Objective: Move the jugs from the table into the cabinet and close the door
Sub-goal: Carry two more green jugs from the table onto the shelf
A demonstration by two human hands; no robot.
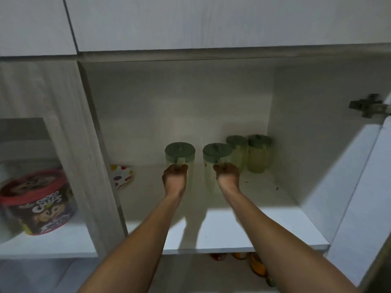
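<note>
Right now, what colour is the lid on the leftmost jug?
Green; the lid shows in the head view.

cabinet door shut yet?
No, the cabinet door stands swung open at the right, hinge exposed, while the left hand grips the leftmost jug and the right hand the neighbouring jug.

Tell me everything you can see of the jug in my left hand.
The jug is a tall cylinder with a pale, see-through green body, plastic by the look, and a darker green round lid. It stands upright inside the open cabinet, left of three matching jugs. Its handle faces the camera, and the left hand grips it. Whether its base rests on the shelf is hidden by the hand.
</note>
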